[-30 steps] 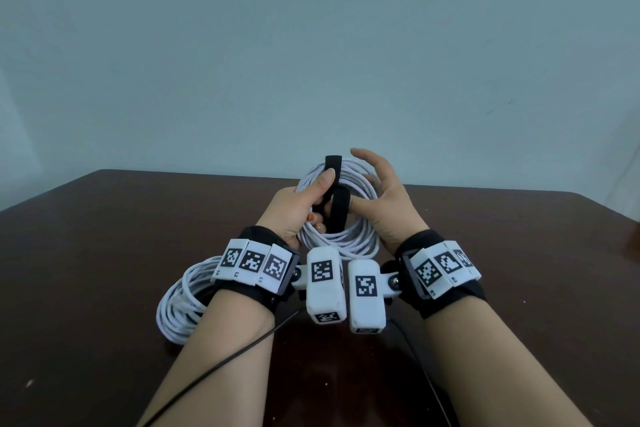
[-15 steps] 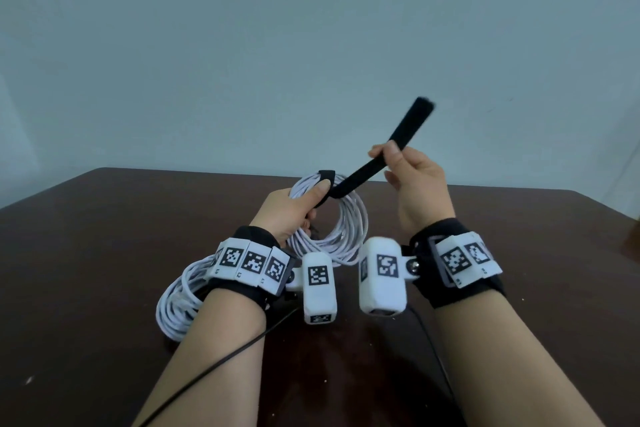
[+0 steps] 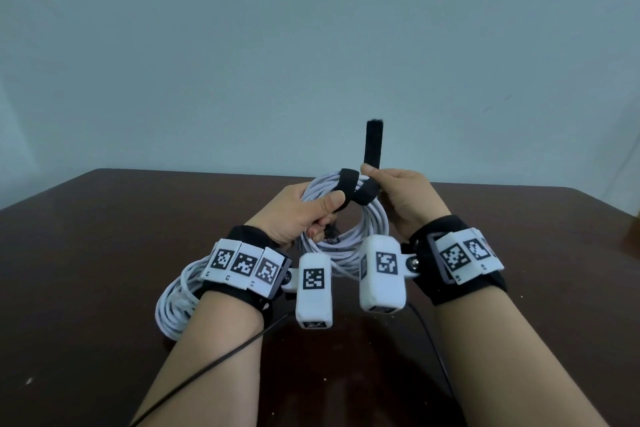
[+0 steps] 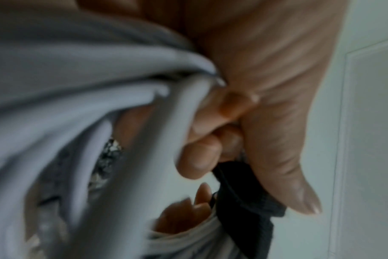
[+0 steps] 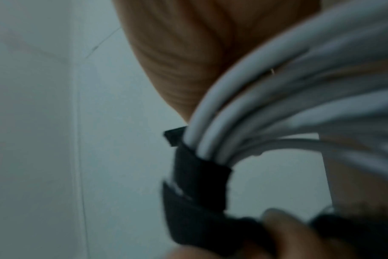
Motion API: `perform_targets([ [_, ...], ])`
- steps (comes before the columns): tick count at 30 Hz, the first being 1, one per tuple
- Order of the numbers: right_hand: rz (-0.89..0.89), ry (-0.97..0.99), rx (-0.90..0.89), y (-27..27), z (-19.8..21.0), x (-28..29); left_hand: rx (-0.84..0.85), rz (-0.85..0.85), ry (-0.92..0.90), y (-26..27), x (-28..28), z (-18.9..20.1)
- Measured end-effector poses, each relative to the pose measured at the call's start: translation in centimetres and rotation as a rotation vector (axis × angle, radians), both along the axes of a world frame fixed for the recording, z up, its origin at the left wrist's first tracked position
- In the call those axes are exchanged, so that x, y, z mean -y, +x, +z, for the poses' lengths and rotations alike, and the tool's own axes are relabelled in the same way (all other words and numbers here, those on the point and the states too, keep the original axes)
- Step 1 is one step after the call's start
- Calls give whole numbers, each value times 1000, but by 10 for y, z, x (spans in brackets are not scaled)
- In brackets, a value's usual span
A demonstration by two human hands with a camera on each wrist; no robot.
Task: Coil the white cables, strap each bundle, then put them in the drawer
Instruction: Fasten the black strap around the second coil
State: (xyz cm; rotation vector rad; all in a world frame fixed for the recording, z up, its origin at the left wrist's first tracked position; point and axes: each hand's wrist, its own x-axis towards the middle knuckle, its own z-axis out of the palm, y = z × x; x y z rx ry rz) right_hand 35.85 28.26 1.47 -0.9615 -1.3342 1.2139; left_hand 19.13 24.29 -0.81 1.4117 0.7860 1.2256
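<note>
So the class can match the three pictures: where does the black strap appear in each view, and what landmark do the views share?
Head: strap at centre, its free end standing up from the right hand.
Left wrist: strap at lower centre-right, under the left thumb.
Right wrist: strap at lower centre, wrapped round the coil.
Shared landmark: the held white coil.
</note>
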Motion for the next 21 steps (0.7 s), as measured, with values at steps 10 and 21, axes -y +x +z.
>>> perform_targets([
  [10,-19,145,17,3,0,-2,9,141,-1,5,2,3],
  [21,338,154,198,-3,8,17,243,243,-66,-2,1,7],
])
